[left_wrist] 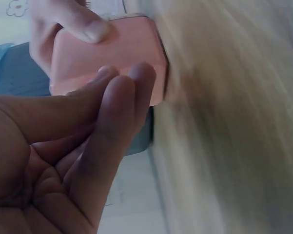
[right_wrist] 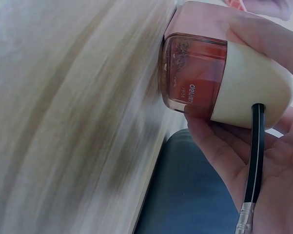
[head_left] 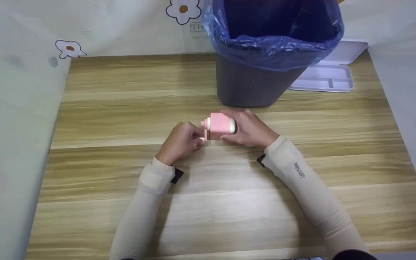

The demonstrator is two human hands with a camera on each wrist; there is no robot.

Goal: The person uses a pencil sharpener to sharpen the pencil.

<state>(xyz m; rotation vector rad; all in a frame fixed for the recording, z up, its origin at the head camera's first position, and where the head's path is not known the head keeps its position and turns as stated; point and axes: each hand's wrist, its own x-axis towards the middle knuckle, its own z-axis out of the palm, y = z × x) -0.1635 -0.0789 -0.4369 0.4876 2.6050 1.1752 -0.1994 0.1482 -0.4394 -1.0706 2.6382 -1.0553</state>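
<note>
In the head view a pink and cream pencil sharpener point(head_left: 221, 125) lies sideways over the table, held by my right hand point(head_left: 252, 129) round its body. My left hand point(head_left: 181, 142) pinches the knob of its crank point(head_left: 205, 135); in the left wrist view the fingers cover that knob. The right wrist view shows a black pencil point(right_wrist: 256, 153) with a silvery end sticking out of the cream front. Dark bits that look like shavings point(right_wrist: 183, 51) show inside the see-through drawer point(right_wrist: 195, 73).
Beyond the hands stands a dark grey bin point(head_left: 253, 85) lined with a blue bag point(head_left: 276, 52). An open white pencil case point(head_left: 341, 83) lies behind it on the right. The wood-patterned table point(head_left: 121, 108) borders pale flowered sheeting point(head_left: 132, 32) at the back and sides.
</note>
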